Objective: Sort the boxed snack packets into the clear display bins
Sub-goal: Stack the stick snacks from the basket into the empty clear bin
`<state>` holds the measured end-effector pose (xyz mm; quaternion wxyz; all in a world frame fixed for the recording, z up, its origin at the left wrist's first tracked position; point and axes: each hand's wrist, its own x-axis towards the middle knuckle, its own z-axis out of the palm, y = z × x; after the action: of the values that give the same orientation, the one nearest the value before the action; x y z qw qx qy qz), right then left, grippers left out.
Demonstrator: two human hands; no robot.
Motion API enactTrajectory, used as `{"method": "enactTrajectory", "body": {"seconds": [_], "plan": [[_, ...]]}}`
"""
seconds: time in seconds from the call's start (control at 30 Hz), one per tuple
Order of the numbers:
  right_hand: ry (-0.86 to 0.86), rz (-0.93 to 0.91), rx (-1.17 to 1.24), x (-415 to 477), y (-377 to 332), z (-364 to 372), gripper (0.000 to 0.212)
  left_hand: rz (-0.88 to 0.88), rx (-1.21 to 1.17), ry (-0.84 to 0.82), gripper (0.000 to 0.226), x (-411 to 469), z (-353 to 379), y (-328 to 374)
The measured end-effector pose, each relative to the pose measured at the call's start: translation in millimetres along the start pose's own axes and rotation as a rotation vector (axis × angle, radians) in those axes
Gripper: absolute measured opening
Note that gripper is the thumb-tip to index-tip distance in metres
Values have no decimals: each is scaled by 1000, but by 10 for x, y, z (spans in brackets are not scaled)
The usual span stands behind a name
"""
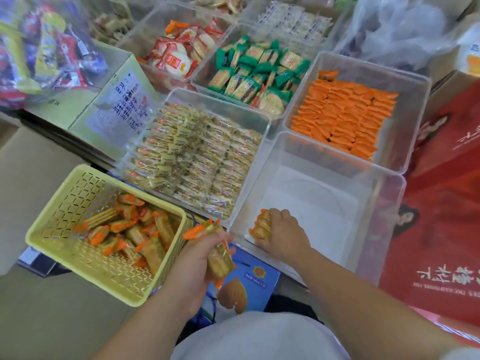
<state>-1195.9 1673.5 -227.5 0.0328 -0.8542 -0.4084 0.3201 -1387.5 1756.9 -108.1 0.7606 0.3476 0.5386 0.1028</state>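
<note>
Head view: we look down on a spread of clear bins with both hands low in the middle. Our left hand has its fingers curled round a bundle of packets, orange-ended and biscuit-coloured, and holds it over the gap between the yellow basket and the near clear bin. The bundle's orange ends stick up past the knuckles.

Our right hand reaches into the near clear bin and grips a short row of packets of the same kind, set on edge in the bin's near left corner, against the white floor. The fingers wrap over the row, so the hold is narrow and closed on it.

The yellow basket, just left of the left hand, holds loose packets lying at all angles — some flat, some tilted.

Beyond the near bin stands a bin of orange packets packed in tidy rows. To its left, a bin of pale yellow packets touches the near bin's left wall. Farther back sit green packets and red-and-white packets, each in a bin of their own.

A blue box lies under the left hand, and a red carton stands to the right of the bins.
</note>
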Motion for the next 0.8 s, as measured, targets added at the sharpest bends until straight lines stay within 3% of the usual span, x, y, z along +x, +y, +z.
{"method": "enactTrajectory", "body": {"seconds": [0.1,0.27,0.4,0.63,0.8], "plan": [[-84,-9,56,16,22,31,81,-6,1,-5,23,18,-30,-21],[-136,43,172,-16,177,-71,58,-12,-10,-19,16,40,-98,-29],[-321,154,167,-15,139,-99,73,-23,-25,-30,15,59,-130,-20],[-276,122,195,10,-42,-69,76,-24,-79,-35,46,53,-139,23],[-268,92,12,-26,13,-168,85,-6,-103,-68,23,55,-100,119]]}}
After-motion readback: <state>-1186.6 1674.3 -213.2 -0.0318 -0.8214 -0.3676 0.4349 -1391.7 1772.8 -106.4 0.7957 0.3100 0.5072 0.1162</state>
